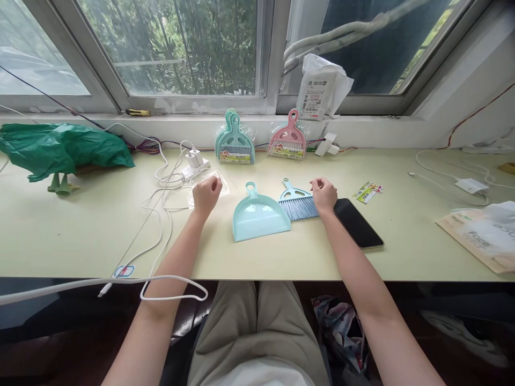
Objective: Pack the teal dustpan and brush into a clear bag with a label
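A pale turquoise dustpan (257,217) lies on the table in front of me, its handle pointing toward the window. Just right of it is a small hand brush (298,201) with blue-grey bristles, its left end close against the pan's edge. My left hand (207,194) rests as a loose fist left of the dustpan, over a clear plastic wrapper (224,185). My right hand (324,194) is curled closed at the right end of the brush and covers part of the bristles. No object shows in either hand.
A black phone (359,223) lies beside my right forearm, with a printed card (367,192) beyond. Packaged green (237,147) and pink (288,142) brush sets lean at the back. White cables (163,187), a green bag (64,147) and a tissue pack (478,236) flank them.
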Motion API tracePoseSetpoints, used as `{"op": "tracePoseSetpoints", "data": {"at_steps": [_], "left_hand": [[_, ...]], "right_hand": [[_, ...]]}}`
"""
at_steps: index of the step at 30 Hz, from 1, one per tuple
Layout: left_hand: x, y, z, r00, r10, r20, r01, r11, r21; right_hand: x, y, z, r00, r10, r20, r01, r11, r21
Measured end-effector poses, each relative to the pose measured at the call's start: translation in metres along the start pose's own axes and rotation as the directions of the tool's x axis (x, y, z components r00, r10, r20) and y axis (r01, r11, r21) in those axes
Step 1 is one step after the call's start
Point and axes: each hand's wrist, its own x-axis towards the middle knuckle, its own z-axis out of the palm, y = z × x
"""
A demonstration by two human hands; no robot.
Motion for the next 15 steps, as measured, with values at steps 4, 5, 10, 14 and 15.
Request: {"op": "tracePoseSetpoints", "data": {"at_steps": [4, 5, 10, 14, 15], "left_hand": [[-0.001, 0.003, -0.002, 0.997, 0.008, 0.074, -0.011, 0.999, 0.035], [-0.002, 0.003, -0.002, 0.996, 0.007, 0.087, -0.011, 0.999, 0.044], [-0.003, 0.004, -0.001, 0.993, 0.035, 0.11, -0.042, 0.997, 0.06], [-0.011, 0.019, 0.003, 0.958, 0.125, 0.259, -0.118, 0.992, -0.042], [-0.014, 0.025, 0.004, 0.932, 0.163, 0.324, -0.147, 0.986, -0.072]], "right_hand": [[-0.004, -0.004, 0.0, 0.998, -0.038, 0.053, 0.043, 0.994, -0.099], [-0.005, -0.005, 0.0, 0.997, -0.049, 0.067, 0.057, 0.991, -0.123], [-0.01, -0.007, 0.005, 0.975, -0.142, 0.169, 0.187, 0.941, -0.284], [-0.016, -0.007, 0.013, 0.911, -0.236, 0.339, 0.366, 0.843, -0.395], [-0.018, -0.007, 0.015, 0.905, -0.246, 0.347, 0.383, 0.827, -0.412]]}}
